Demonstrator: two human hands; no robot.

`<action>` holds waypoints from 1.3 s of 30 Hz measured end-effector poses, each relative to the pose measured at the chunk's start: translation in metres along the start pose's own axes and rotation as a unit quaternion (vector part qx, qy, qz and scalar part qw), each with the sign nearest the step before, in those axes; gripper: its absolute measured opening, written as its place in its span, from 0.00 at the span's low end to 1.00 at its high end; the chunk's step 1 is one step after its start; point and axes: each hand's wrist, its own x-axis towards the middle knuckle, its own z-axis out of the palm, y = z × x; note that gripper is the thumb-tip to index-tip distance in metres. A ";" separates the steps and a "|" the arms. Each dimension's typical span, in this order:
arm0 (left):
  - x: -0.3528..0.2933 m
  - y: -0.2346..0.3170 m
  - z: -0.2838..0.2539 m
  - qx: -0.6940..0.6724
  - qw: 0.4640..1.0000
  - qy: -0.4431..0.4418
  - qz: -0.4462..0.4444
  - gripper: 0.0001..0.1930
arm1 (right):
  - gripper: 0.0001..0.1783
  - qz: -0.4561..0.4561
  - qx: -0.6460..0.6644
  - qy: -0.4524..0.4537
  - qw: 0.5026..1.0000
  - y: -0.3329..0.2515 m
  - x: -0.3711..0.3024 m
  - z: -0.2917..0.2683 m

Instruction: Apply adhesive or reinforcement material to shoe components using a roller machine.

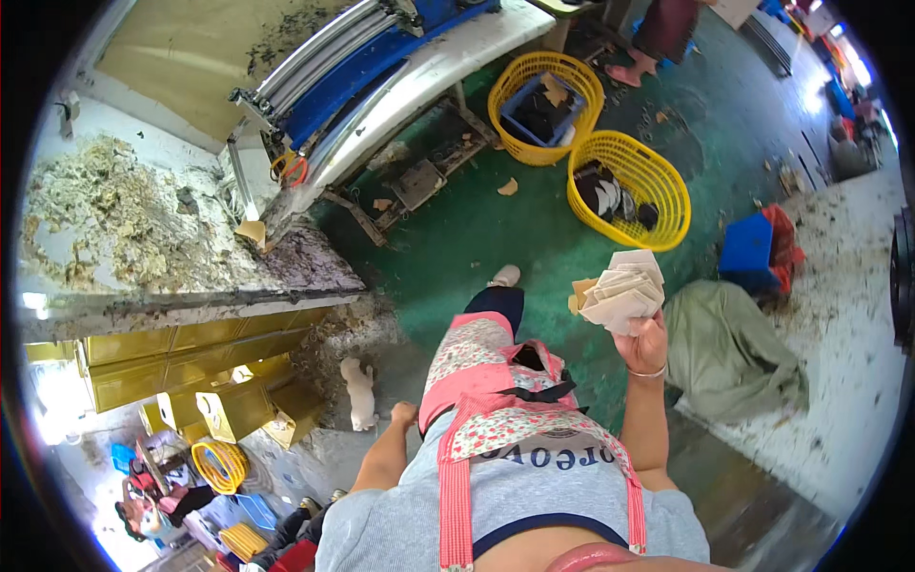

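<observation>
My right hand (pixel 643 345) grips a stack of cut pieces (pixel 624 292), flat, off-white and angular, fanned unevenly in front of me. Tan edges (pixel 579 296) stick out at the stack's left side; their material I cannot make out. Low at my left side hangs my left hand (pixel 404 413), its fingers curled in and nothing visible in them. Close to it, on the floor, is a small cream-coloured animal (pixel 359 393). I wear a pink floral apron (pixel 467 357) over a grey shirt, and one shoe (pixel 506 275) shows ahead on the green floor.
Ahead stand two yellow plastic baskets (pixel 658 164) with dark pieces inside. A long white bench (pixel 429 81) carries blue-and-metal equipment at upper left. To the right lie a green cloth bundle (pixel 734 353) and a blue bin (pixel 748 246). Another person's leg (pixel 662 33) shows at the top.
</observation>
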 end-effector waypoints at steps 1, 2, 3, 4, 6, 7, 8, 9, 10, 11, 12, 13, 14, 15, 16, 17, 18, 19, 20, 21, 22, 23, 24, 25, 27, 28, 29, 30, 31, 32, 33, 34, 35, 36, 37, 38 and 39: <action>0.012 0.015 0.004 0.030 0.998 0.054 0.027 0.16 | 0.38 0.016 0.006 0.011 1.000 -0.003 0.021 -0.008; 0.040 0.048 0.006 0.056 0.991 0.110 0.060 0.17 | 0.38 0.017 0.002 0.003 1.000 -0.010 0.052 -0.008; 0.081 0.062 -0.004 0.159 0.964 0.113 0.178 0.18 | 0.38 0.032 0.055 0.028 0.998 -0.016 0.066 -0.005; 0.093 0.114 -0.027 0.106 0.978 0.097 0.150 0.15 | 0.38 0.050 0.098 0.058 0.992 -0.020 0.064 -0.006; 0.099 0.218 -0.089 -0.020 0.960 0.218 0.174 0.15 | 0.38 0.025 0.105 0.076 0.991 -0.042 0.088 -0.024; 0.111 0.265 -0.117 -0.053 0.952 0.249 0.172 0.15 | 0.38 0.028 0.100 0.075 0.992 -0.055 0.091 -0.034; 0.123 0.310 -0.144 -0.179 0.954 0.199 0.137 0.15 | 0.37 0.030 0.097 0.073 0.992 -0.069 0.094 -0.043; 0.141 0.345 -0.160 -0.160 0.935 0.236 0.210 0.16 | 0.37 0.015 0.084 0.069 0.994 -0.083 0.101 -0.055; 0.155 0.377 -0.172 -0.143 0.910 0.271 0.279 0.16 | 0.37 0.011 0.087 0.069 0.994 -0.097 0.108 -0.066; 0.153 0.423 -0.187 -0.145 0.916 0.259 0.270 0.16 | 0.37 -0.006 0.093 0.097 0.991 -0.112 0.113 -0.080; 0.137 0.472 -0.197 -0.145 0.922 0.246 0.262 0.15 | 0.36 -0.025 0.100 0.126 0.987 -0.126 0.117 -0.096; 0.120 0.510 -0.198 -0.139 0.921 0.244 0.270 0.15 | 0.36 -0.036 0.117 0.130 0.984 -0.142 0.119 -0.111; 0.104 0.547 -0.195 -0.147 0.929 0.211 0.267 0.15 | 0.36 -0.043 0.118 0.130 0.983 -0.155 0.120 -0.131; 0.094 0.579 -0.185 -0.157 0.936 0.180 0.260 0.15 | 0.36 -0.061 0.128 0.145 0.979 -0.169 0.119 -0.152; 0.102 0.599 -0.166 -0.158 0.935 0.180 0.262 0.15 | 0.35 -0.077 0.136 0.160 0.975 -0.185 0.119 -0.173; 0.118 0.608 -0.136 -0.146 0.936 0.188 0.258 0.15 | 0.34 -0.074 0.148 0.161 0.973 -0.209 0.119 -0.180; 0.124 0.616 -0.104 -0.131 0.939 0.192 0.254 0.15 | 0.34 -0.075 0.145 0.164 0.973 -0.232 0.116 -0.193; 0.123 0.629 -0.070 -0.100 0.949 0.185 0.235 0.16 | 0.34 -0.082 0.137 0.166 0.973 -0.259 0.119 -0.213; 0.118 0.637 -0.032 -0.104 0.955 0.168 0.219 0.16 | 0.33 -0.085 0.132 0.175 0.972 -0.283 0.111 -0.227; 0.094 0.651 0.000 -0.040 0.955 0.177 0.236 0.16 | 0.33 -0.091 0.131 0.188 0.969 -0.308 0.098 -0.241; 0.081 0.654 0.036 0.001 0.961 0.151 0.230 0.17 | 0.34 -0.096 0.107 0.211 0.967 -0.337 0.089 -0.256; 0.052 0.676 0.055 0.093 0.966 0.091 0.225 0.18 | 0.34 -0.105 0.083 0.233 0.963 -0.364 0.086 -0.276; 0.041 0.682 0.088 0.063 0.971 0.094 0.212 0.18 | 0.34 -0.098 0.083 0.232 0.964 -0.390 0.084 -0.293; 0.042 0.699 0.104 0.008 0.973 0.121 0.197 0.17 | 0.34 -0.104 0.075 0.242 0.962 -0.415 0.083 -0.310; 0.027 0.743 0.107 -0.039 0.968 0.137 0.205 0.13 | 0.34 -0.104 0.076 0.256 0.958 -0.456 0.088 -0.332; 0.016 0.769 0.097 -0.030 0.968 0.132 0.209 0.13 | 0.34 -0.098 0.076 0.257 0.958 -0.474 0.093 -0.343; 0.015 0.790 0.093 -0.039 0.968 0.140 0.206 0.13 | 0.34 -0.098 0.085 0.251 0.959 -0.490 0.104 -0.353; 0.014 0.804 0.093 -0.048 0.967 0.149 0.203 0.14 | 0.34 -0.098 0.094 0.245 0.960 -0.506 0.116 -0.361; 0.013 0.812 0.098 -0.052 0.968 0.151 0.196 0.14 | 0.34 -0.090 0.092 0.242 0.962 -0.519 0.129 -0.367; 0.014 0.821 0.104 -0.071 0.969 0.143 0.190 0.13 | 0.35 -0.090 0.106 0.222 0.965 -0.530 0.146 -0.363; 0.015 0.828 0.112 -0.091 0.970 0.134 0.183 0.13 | 0.35 -0.088 0.119 0.202 0.968 -0.539 0.161 -0.363; 0.017 0.833 0.123 -0.094 0.971 0.132 0.175 0.13 | 0.35 -0.080 0.117 0.204 0.969 -0.548 0.175 -0.368; 0.020 0.835 0.139 -0.094 0.980 0.105 0.143 0.13 | 0.35 -0.067 0.102 0.169 0.978 -0.557 0.188 -0.373; 0.023 0.838 0.156 -0.096 0.986 0.079 0.110 0.14 | 0.35 -0.052 0.088 0.133 0.986 -0.569 0.204 -0.378; 0.032 0.838 0.179 -0.103 0.987 0.075 0.101 0.14 | 0.35 -0.041 0.083 0.134 0.987 -0.580 0.219 -0.383; 0.042 0.837 0.205 -0.091 0.990 0.074 0.079 0.13 | 0.36 -0.028 0.078 0.128 0.988 -0.592 0.234 -0.388; 0.046 0.852 0.216 -0.075 0.992 0.073 0.063 0.13 | 0.36 -0.022 0.073 0.122 0.990 -0.607 0.253 -0.391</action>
